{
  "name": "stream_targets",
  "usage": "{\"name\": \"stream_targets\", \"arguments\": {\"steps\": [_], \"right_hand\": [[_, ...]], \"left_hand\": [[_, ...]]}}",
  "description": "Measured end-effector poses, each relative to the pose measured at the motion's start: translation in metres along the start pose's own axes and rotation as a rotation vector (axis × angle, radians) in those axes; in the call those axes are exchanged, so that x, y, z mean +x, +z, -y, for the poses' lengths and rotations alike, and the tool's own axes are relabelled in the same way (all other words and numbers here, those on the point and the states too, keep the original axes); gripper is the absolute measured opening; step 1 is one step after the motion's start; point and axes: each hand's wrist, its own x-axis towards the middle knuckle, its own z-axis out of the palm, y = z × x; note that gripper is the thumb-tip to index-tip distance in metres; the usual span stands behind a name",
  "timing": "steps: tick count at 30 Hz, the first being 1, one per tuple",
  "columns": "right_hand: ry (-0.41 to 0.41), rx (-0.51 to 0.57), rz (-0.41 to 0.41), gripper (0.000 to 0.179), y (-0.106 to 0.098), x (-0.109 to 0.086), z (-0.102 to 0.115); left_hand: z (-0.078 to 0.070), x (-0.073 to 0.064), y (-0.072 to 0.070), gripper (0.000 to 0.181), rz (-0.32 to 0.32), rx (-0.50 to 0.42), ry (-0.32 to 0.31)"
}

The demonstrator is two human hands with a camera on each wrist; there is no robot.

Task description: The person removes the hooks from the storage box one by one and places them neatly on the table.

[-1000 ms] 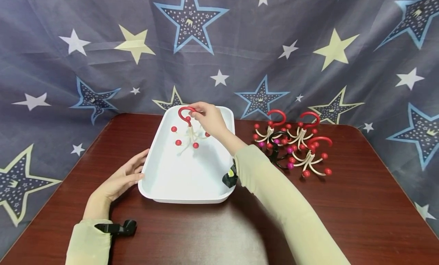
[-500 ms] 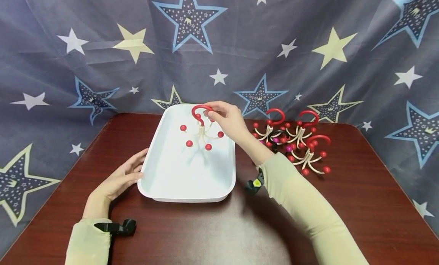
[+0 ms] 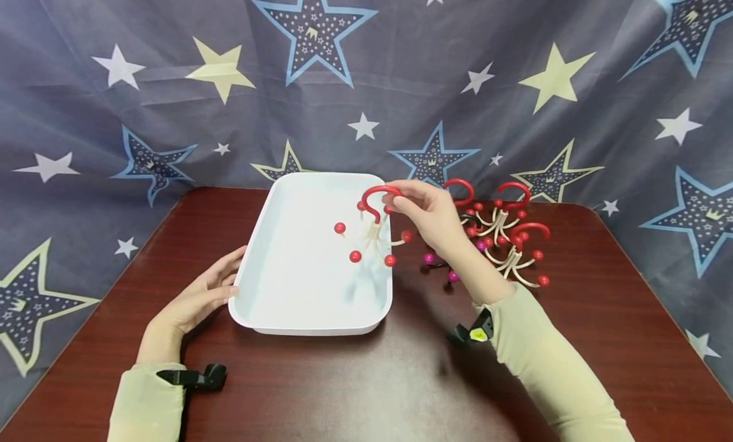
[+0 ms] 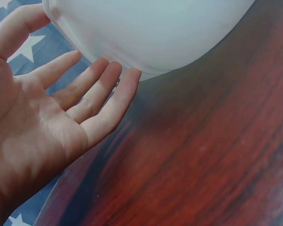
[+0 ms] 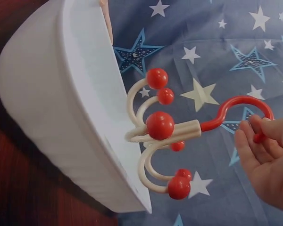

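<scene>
My right hand (image 3: 426, 213) pinches the curved red top of a multi-armed hanging hook (image 5: 188, 129). Its cream arms curve up to red ball ends; in the head view it hangs over the right side of a white tray (image 3: 312, 324). In the right wrist view, the red curve runs between thumb and fingers, while the cream arms overlap the tray's rim. At the tray's left side, my left hand (image 3: 197, 299) rests its fingertips against the wall. The left wrist view shows those fingers (image 4: 127, 89) spread and gently bent along the white side.
On the right of the dark red wooden table (image 3: 355, 391) stand several similar hooks, including a cream one with a red top (image 3: 515, 261). Among them is a black one with purple balls (image 3: 453, 275), partly behind my right hand. A star-patterned cloth (image 3: 366, 79) hangs behind the table.
My right hand has carried the red-topped hook rightward from the tray's middle to its right edge. My left hand stays at the tray's left side.
</scene>
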Motion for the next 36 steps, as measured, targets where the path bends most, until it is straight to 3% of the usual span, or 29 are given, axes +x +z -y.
{"name": "stream_targets", "arguments": {"steps": [5,12,19,26,30,36], "right_hand": [[0.009,-0.061,0.0,0.027,-0.017,-0.019,0.005],[0.016,-0.029,-0.021,0.027,-0.038,-0.046,0.009],[0.04,-0.098,-0.028,0.026,-0.058,-0.071,0.007],[-0.005,-0.094,-0.019,0.026,-0.078,-0.089,0.003],[0.011,-0.092,-0.03,0.025,-0.087,-0.099,0.0],[0.044,-0.229,-0.073,0.023,-0.095,-0.112,-0.005]], "left_hand": [[0.0,0.001,0.001,0.067,0.009,-0.008,0.008],[-0.002,0.0,0.002,0.067,0.012,-0.013,0.023],[0.001,0.001,0.001,0.066,0.009,-0.003,0.011],[0.003,0.002,0.001,0.067,0.003,-0.006,0.006],[0.001,0.002,0.002,0.067,0.008,-0.019,0.011],[-0.001,0.0,0.003,0.067,0.022,-0.017,0.026]]}}
